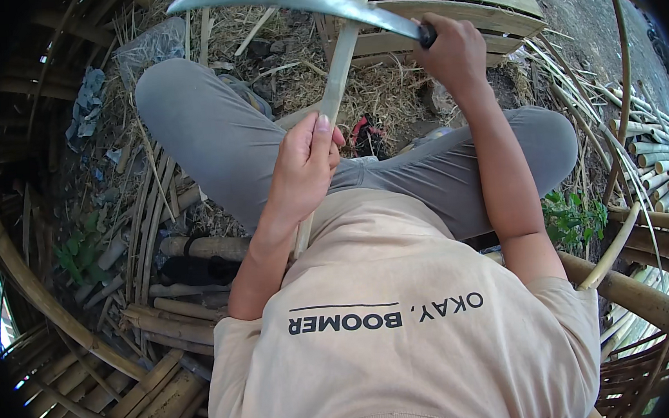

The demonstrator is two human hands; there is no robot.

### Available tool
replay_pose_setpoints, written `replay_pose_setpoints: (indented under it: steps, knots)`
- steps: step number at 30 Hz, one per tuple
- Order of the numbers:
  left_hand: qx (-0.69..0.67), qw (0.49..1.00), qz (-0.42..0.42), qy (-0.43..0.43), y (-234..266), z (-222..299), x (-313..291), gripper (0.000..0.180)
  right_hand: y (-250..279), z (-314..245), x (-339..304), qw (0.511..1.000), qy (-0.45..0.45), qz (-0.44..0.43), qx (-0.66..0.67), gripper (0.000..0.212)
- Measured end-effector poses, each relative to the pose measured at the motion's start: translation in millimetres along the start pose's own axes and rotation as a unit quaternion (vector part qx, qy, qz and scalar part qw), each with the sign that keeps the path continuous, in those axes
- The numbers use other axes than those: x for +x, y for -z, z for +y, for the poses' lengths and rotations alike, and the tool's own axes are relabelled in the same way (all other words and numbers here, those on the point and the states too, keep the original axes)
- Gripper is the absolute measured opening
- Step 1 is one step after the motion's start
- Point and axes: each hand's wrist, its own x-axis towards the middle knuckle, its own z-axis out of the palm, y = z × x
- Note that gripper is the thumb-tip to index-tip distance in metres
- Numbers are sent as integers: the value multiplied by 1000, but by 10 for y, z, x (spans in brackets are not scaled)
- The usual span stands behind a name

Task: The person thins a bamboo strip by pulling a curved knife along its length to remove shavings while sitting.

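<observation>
curved blade (294,0) across bamboo strip (342,55)

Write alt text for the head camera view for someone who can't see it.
A seated person's left hand grips a pale bamboo strip upright while the right hand holds a long curved blade raised across it. Bamboo poles and straw lie around their grey-trousered legs.

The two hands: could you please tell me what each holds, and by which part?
The right hand grips a curved knife by its handle. The left hand holds a bamboo strip around its middle.
</observation>
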Motion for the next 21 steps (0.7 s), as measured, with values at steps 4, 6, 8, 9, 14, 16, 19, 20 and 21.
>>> replay_pose_setpoints:
  steps: [4,6,8,9,14,16,19,20,21]
  knots:
    - [-16,1000,-5,20,166,-26,-162,32,80,534,194,992,-113,39,-43,33]
    - [-23,1000,15,5,229,-19,-139,32,140,544,180,982,-187,32,-19,37]
    - [-14,1000,4,-7,222,-45,-74,32,145,468,130,984,-174,26,1,40]
    - [0,1000,-6,-18,225,-60,-57,31,169,398,101,986,-163,-6,27,40]
    - [58,998,5,-26,112,-269,7,31,262,-117,-103,981,-98,-130,102,31]
    - [61,998,0,-18,66,-270,12,33,125,-183,-216,987,-32,-108,113,30]
    - [27,999,14,32,30,-208,-4,35,106,-302,-276,985,45,-118,117,26]
    - [-54,997,6,61,40,-174,-12,34,130,-340,-290,981,55,-149,110,22]
    - [-135,987,-3,90,50,-145,-18,34,149,-359,-309,981,62,-137,123,18]
